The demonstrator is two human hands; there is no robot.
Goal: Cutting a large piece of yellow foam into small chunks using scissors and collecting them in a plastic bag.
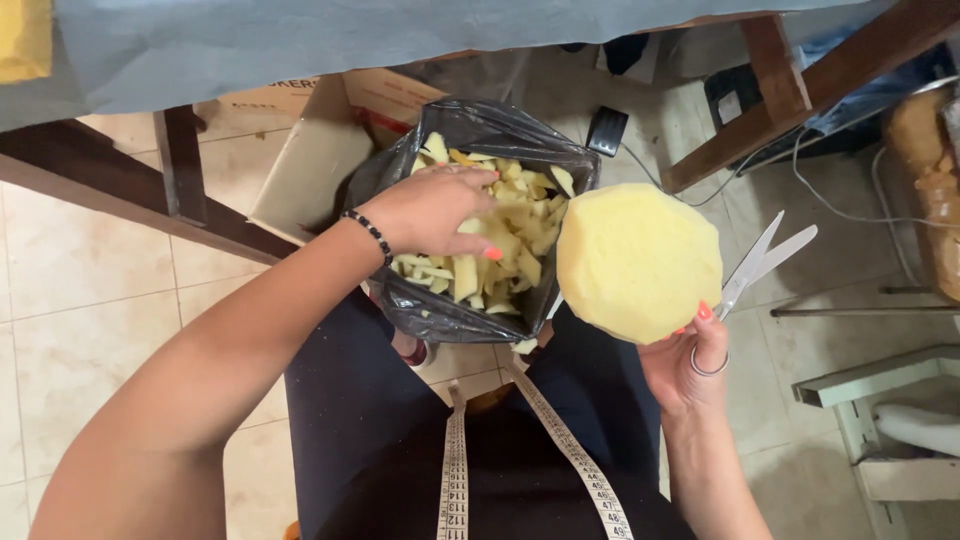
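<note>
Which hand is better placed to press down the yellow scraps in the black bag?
The left hand. It is already over the black bag, fingers among the yellow scraps. The right hand is beside the bag, occupied with a round yellow foam piece and scissors.

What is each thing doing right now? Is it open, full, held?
Black bin bag: open, holding yellow foam scraps.
Left hand: open, reaching into the bag.
Right hand: gripping foam and scissors.
Round yellow foam piece: held up.
Scissors: blades slightly open.
Tape measure: hanging loose.

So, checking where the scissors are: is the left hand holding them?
No, the right hand holds the scissors with the yellow foam disc.
</note>
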